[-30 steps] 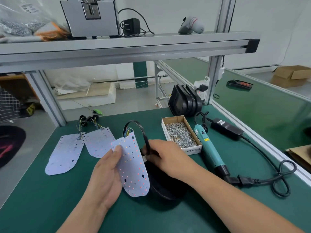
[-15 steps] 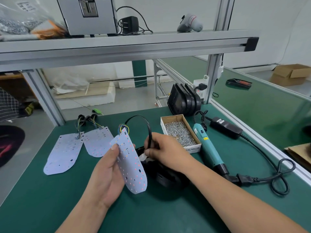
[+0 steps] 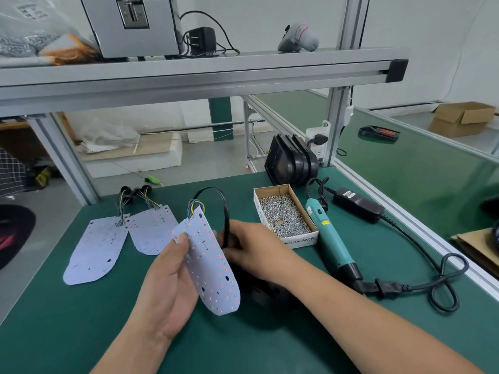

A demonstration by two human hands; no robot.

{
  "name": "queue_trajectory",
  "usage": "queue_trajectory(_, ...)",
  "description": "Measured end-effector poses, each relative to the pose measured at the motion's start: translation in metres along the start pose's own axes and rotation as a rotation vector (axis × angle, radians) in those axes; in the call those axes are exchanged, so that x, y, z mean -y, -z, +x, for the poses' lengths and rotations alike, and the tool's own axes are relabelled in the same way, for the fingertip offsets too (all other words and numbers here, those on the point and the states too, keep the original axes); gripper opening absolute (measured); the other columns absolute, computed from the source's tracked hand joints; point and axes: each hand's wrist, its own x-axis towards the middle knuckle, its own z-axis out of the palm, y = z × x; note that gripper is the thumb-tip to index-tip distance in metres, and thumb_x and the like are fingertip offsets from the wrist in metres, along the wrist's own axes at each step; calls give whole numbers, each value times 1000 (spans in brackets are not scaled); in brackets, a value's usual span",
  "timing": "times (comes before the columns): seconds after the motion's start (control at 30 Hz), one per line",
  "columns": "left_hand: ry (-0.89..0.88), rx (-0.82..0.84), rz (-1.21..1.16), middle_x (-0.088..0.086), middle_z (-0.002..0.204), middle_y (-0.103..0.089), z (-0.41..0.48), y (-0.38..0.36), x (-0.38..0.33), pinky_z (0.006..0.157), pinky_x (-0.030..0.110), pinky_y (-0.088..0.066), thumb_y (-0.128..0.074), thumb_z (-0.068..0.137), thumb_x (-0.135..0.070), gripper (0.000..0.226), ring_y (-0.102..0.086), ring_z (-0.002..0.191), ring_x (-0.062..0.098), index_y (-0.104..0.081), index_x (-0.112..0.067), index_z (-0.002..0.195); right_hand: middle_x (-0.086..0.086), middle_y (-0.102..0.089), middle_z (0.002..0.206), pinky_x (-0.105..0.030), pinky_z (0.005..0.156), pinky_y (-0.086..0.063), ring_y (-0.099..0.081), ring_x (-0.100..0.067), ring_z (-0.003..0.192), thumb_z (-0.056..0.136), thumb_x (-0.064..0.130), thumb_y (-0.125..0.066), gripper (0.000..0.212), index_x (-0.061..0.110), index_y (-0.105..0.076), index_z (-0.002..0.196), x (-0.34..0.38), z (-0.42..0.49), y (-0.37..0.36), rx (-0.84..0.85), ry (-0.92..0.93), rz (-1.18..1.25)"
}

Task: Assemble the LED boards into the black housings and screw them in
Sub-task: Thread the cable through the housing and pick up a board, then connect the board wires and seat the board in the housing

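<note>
My left hand (image 3: 170, 282) grips a white LED board (image 3: 210, 268) by its left edge and holds it tilted above the green mat. A black cable (image 3: 225, 211) loops up from the board's top and down into my right hand (image 3: 253, 249), which pinches it. Under that hand lies a black housing (image 3: 263, 292), mostly hidden by the board and my wrist. Two more LED boards (image 3: 97, 249) (image 3: 151, 230) lie flat at the left with their wires. A stack of black housings (image 3: 291, 163) leans at the back.
An open cardboard box of screws (image 3: 283, 214) sits right of my hands. A teal electric screwdriver (image 3: 332, 238) lies beside it, with its power cord (image 3: 442, 282) looping right and its power brick (image 3: 356, 203) behind. An aluminium shelf (image 3: 189, 74) runs overhead.
The board has been turned to face me more, and the cable loop has drawn in closer to my right hand. My right hand stays over the housing.
</note>
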Motion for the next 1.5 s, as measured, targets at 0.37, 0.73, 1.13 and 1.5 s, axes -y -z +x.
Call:
queue_trajectory(0.37, -14, 23, -42, 20, 142, -65, -3, -4, -5, 82, 36, -64, -58, 100, -39, 37, -72, 112, 22, -78, -17, 122, 1, -57, 144, -40, 116, -37, -49, -21, 137, 96, 48, -73, 60, 19, -58, 147, -29, -2, 15, 31, 243, -130)
queue_trajectory(0.73, -13, 52, -37, 19, 137, -69, -4, -6, -6, 82, 42, -64, -52, 106, -36, 47, -73, 107, 24, -65, -1, 135, 7, -56, 95, -39, 79, -50, -58, -5, 85, 105, 43, -60, 10, 49, -58, 113, -24, 3, 11, 24, 196, 5)
queue_trajectory(1.13, -57, 95, 27, 15, 133, -72, -7, -11, 1, 89, 36, -61, -60, 105, -36, 40, -71, 114, 26, -69, -9, 133, 7, -71, 104, -17, 89, -48, -66, -1, 99, 93, 25, -77, 10, 35, -79, 93, -22, 6, 20, -353, -101, 463)
queue_trajectory(1.5, 33, 70, 87, -17, 144, -66, -13, -14, 0, 103, 47, -53, -60, 96, -55, 49, -66, 130, 10, -53, -60, 144, 10, -65, 107, -8, 82, -43, -62, 3, 99, 82, 25, -87, 25, 40, -72, 94, -18, 5, 26, -271, -95, 359)
